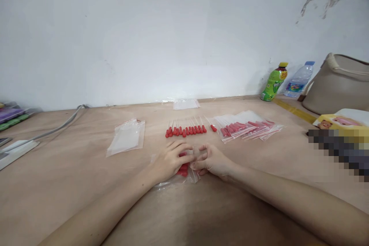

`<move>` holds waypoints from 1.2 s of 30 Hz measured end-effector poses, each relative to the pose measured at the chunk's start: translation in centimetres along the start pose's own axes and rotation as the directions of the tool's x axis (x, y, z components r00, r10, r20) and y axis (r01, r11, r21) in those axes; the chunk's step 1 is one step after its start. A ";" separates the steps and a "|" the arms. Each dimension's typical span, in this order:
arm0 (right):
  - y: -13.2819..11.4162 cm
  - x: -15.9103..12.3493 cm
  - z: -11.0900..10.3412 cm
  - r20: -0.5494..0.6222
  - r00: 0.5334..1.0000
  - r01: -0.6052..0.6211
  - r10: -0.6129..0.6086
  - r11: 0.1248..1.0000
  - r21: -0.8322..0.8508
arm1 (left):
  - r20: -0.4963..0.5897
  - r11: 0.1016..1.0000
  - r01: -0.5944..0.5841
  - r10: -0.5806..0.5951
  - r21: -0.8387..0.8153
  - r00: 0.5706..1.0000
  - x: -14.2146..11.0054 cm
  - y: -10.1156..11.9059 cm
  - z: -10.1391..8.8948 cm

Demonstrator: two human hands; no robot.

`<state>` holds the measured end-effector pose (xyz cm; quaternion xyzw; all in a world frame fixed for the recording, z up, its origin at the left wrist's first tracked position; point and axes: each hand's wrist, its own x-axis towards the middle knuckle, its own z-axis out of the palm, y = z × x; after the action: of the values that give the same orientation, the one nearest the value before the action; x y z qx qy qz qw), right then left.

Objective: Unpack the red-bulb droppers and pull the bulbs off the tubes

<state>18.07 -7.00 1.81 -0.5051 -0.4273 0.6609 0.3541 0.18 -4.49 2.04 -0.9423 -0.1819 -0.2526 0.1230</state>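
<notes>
A clear zip-lock bag [193, 177] with red-handled pieces [182, 170] in it lies on the table in front of me. My left hand [173, 160] rests over this bag, its fingers curled onto the upper part and partly hiding the contents. At the bag's right edge, my right hand [211, 161] pinches the plastic between thumb and fingers. Just beyond both hands runs a row of loose red-handled pieces [188, 130] with thin shafts pointing away from me. One more red-handled piece [213, 127] lies slightly apart at the row's right end.
Filled zip bags [248, 125] overlap to the right; flat zip bags [127, 136] are stacked on the left. Another flat bag [186, 103] lies by the wall. A green bottle [273, 82], a clear bottle [300, 80] and a grey bag [340, 84] stand back right. A cable [63, 125] crosses the left.
</notes>
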 end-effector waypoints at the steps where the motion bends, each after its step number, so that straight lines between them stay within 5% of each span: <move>1: 0.1 0.0 0.0 0.006 1.000 0.011 -0.011 1.000 0.009 | -0.017 1.000 -0.011 0.011 0.000 1.000 0.0 -0.1 0.1; 7: 0.3 -0.1 0.1 0.049 0.995 0.082 -0.085 0.995 0.055 | -0.084 0.997 -0.067 0.063 -0.040 0.995 0.1 -0.1 0.3; 17: 0.4 0.1 0.0 0.059 0.988 0.140 -0.142 0.990 0.027 | -0.010 0.998 -0.033 0.034 0.051 0.999 0.1 -0.1 0.1; 21: 0.8 0.3 -0.1 0.052 0.983 0.180 -0.177 0.982 -0.054 | -0.012 0.998 -0.021 0.022 0.063 1.000 -0.2 -0.2 0.2; 23: 1.1 0.4 -0.5 0.101 0.951 0.308 -0.293 0.929 -0.204 | -0.014 0.999 -0.004 0.004 0.054 1.000 -0.4 -0.3 0.2; 25: 1.3 0.5 -1.1 0.216 0.837 0.544 -0.503 0.724 -0.424 | -0.009 0.999 0.017 -0.017 0.040 1.000 -0.4 -0.4 0.2; 27: 1.3 0.7 -1.8 0.380 0.611 0.742 -0.694 0.336 -0.581 | -0.004 0.999 0.029 -0.029 0.027 1.000 -0.4 -0.5 0.2; 30: 1.1 1.2 -2.5 0.537 0.308 0.729 -0.785 -0.168 -0.663 | 0.006 0.999 0.030 -0.030 0.021 1.000 -0.4 -0.5 0.1; 33: 0.8 1.6 -2.7 0.612 0.178 0.638 -0.770 -0.383 -0.668 | 0.023 0.999 0.034 -0.034 0.023 0.999 -0.4 -0.4 0.1; 36: 0.6 1.7 -2.7 0.659 0.111 0.614 -0.744 -0.470 -0.634 | 0.025 0.999 0.034 -0.035 0.032 0.999 -0.5 -0.3 0.1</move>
<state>20.23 -5.19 0.28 -0.2060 -0.8911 -0.1590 0.3719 -0.25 -4.30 1.73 -0.9401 -0.2038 -0.2397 0.1310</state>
